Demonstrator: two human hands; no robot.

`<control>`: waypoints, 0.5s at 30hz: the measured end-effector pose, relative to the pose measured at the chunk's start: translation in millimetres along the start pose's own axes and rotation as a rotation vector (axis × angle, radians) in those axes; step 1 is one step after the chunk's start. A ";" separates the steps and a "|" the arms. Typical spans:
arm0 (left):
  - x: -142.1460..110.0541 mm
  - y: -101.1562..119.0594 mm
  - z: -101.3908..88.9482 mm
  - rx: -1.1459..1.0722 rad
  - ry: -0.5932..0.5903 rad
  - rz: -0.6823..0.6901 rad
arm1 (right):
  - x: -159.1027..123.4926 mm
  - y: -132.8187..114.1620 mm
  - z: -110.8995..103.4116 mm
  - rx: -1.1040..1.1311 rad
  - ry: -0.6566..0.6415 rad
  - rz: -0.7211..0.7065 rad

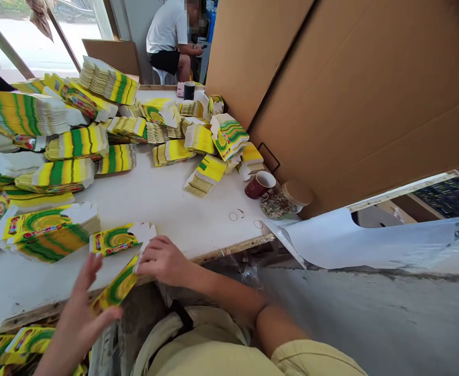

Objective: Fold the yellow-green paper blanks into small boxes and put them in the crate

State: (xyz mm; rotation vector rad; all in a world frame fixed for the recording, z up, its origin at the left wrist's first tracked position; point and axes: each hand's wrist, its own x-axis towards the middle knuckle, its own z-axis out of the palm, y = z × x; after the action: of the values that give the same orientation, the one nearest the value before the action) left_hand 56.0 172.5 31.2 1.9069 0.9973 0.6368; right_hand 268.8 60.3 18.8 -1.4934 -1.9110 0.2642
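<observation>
A yellow-and-green printed carton (119,286) is held at the table's front edge, tilted. My right hand (164,262) has its fingers closed on the carton's upper white end. At the carton's lower end is my left hand (78,313), slightly blurred, with thumb and fingers spread apart; whether it touches the carton I cannot tell. Just beyond my hands, a flat carton (115,239) lies on the white table (166,209). To its left stands a thick stack of flattened cartons (49,230).
More bundles of cartons (70,142) cover the table's left and back. On the right are a dark red mug (254,189) and a jar of small pebble-like pieces (278,207), beside tall cardboard sheets (331,104). More cartons (29,342) lie below the table edge. A person (168,31) sits at the back.
</observation>
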 end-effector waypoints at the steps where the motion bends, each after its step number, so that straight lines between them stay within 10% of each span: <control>1: -3.4 3.2 3.3 0.104 -0.132 0.020 | -1.4 -4.4 0.9 -0.003 -0.014 -0.076; 3: -10.6 11.3 13.9 0.195 -0.291 0.034 | -3.5 -13.7 5.1 0.053 0.021 -0.092; 8: -23.5 22.5 38.0 0.274 -0.050 0.036 | -0.6 -26.1 18.5 0.623 0.278 0.453; 11: -29.6 21.7 46.5 0.248 0.041 0.064 | 5.8 -29.3 20.9 0.977 0.138 0.553; 15: -34.2 18.6 53.6 0.268 0.096 0.014 | 14.8 -29.6 24.8 0.893 0.100 0.559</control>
State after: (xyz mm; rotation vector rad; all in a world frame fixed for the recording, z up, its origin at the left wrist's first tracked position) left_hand 84.1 113.7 19.5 2.1343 1.1799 0.6333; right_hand 228.9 70.6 22.4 -1.3040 -0.9987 1.1020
